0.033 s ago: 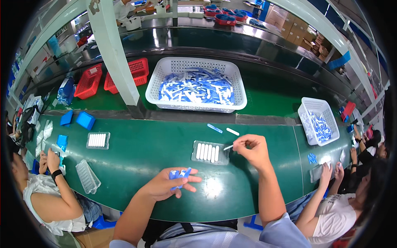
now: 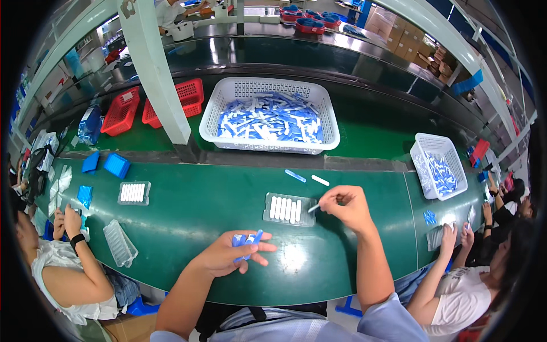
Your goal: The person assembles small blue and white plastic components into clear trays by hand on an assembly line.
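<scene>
In front of me lies a clear plastic tray (image 2: pixel 273 220) with several white, round-ended flat sticks (image 2: pixel 285 209) side by side in it. My right hand (image 2: pixel 347 208) pinches one slim flat stick (image 2: pixel 313 208) between thumb and fingertips, its free tip over the tray's right end. Whether that tip touches the tray I cannot tell. Palm up, my left hand (image 2: pixel 236 253) holds a small bunch of blue-and-white sticks (image 2: pixel 246 241) nearer to me, left of the tray. Beyond the tray lie a loose blue stick (image 2: pixel 295 175) and a white one (image 2: pixel 320 180).
A large white basket (image 2: pixel 212 122) heaped with blue and white sticks stands behind; a smaller one (image 2: pixel 421 165) is at right. Left are a filled tray (image 2: pixel 134 200), empty clear trays (image 2: pixel 120 244) and red baskets (image 2: pixel 121 111). Co-workers sit on both sides. A white post (image 2: pixel 156 74) rises left.
The stick in my right hand has dipped slightly nearer to me at the tray's right end. My left hand holds its bunch as before.
</scene>
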A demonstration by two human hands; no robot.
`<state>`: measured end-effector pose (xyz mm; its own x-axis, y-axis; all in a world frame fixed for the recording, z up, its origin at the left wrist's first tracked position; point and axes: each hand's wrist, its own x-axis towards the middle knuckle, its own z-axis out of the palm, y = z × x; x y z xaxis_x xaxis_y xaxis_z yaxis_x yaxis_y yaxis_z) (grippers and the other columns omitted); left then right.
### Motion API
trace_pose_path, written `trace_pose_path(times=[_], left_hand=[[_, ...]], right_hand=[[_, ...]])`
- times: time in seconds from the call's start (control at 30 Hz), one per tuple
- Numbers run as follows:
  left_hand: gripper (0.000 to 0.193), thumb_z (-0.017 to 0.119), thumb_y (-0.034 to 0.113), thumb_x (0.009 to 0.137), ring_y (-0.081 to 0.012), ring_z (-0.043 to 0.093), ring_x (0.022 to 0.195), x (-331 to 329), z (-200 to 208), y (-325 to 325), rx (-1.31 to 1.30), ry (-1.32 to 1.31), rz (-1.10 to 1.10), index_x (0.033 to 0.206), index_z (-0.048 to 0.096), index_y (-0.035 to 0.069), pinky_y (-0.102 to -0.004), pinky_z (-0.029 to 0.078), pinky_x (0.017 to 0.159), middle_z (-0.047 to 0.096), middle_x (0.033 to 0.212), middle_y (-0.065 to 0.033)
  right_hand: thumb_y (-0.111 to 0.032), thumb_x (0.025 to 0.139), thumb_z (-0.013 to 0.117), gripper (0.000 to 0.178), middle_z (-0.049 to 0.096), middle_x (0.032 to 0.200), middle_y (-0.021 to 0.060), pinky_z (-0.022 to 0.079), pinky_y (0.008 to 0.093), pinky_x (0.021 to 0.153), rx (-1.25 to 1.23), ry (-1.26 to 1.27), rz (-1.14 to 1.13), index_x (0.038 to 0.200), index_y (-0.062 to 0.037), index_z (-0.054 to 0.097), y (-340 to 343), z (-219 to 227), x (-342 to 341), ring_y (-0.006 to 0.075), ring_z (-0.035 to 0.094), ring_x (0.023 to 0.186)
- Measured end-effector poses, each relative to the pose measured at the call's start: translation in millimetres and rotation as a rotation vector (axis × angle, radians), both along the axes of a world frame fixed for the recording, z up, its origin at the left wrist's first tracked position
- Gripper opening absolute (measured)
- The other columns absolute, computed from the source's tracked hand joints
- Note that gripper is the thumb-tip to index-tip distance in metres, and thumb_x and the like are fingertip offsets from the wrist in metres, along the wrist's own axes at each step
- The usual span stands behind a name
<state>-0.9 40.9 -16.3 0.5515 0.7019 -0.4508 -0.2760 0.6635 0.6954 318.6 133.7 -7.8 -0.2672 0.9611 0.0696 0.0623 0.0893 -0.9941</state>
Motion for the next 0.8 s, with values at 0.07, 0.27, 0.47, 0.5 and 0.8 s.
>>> trace_pose_path(times=[0.07,0.27,0.47,0.5,0.8], left_hand=[[0.050,0.066,0.014,0.098,-0.0199,0.074,0.093,0.5,0.3,0.5,-0.015,0.017,-0.012,0.141,0.049,-0.005,-0.0216,0.051,0.048,0.067,0.126,-0.0218],[0.046,0.067,0.012,0.097,-0.0181,0.075,0.076,0.0,-1.0,1.3,-0.030,0.024,0.002,0.135,0.052,-0.009,-0.0190,0.047,0.038,0.069,0.120,-0.0238],[0.046,0.066,0.013,0.098,-0.0160,0.074,0.077,4.2,0.7,1.7,0.010,0.050,-0.026,0.136,0.052,-0.010,-0.0185,0.048,0.041,0.071,0.120,-0.0203],[0.045,0.066,0.014,0.098,-0.0162,0.074,0.076,6.9,-2.3,2.3,0.036,0.068,-0.015,0.134,0.054,-0.010,-0.0188,0.048,0.041,0.071,0.118,-0.0196],[0.036,0.067,0.011,0.097,-0.0201,0.076,0.072,35.5,21.2,12.6,0.046,0.198,-0.053,0.125,0.060,-0.011,-0.0208,0.049,0.038,0.072,0.114,-0.0222]], right_hand=[[-0.003,0.085,0.074,0.004,0.068,0.070,-0.0009,0.041,0.0223,0.055,0.008,-0.160,0.017,0.087,0.0006,0.075,1.1,-7.7,-1.5,0.0033,0.055,0.062],[-0.012,0.075,0.080,0.043,0.049,0.079,0.0025,0.044,0.0315,0.068,0.483,-0.608,0.096,0.117,-0.0087,0.070,11.8,-20.1,-21.4,0.0180,0.051,0.075],[-0.006,0.076,0.082,0.039,0.045,0.078,-0.0034,0.037,0.0237,0.061,0.228,-0.251,-0.029,0.114,-0.0042,0.070,19.1,-28.3,-14.8,0.0064,0.044,0.070],[-0.005,0.077,0.082,0.037,0.044,0.077,-0.0043,0.035,0.0223,0.059,0.208,-0.212,-0.090,0.112,-0.0033,0.070,18.0,-31.1,-11.9,0.0050,0.042,0.069],[-0.009,0.079,0.081,0.021,0.053,0.066,0.0002,0.034,0.0248,0.052,0.307,-0.183,0.208,0.099,-0.0060,0.076,-29.5,4.5,-47.9,0.0069,0.045,0.058]])
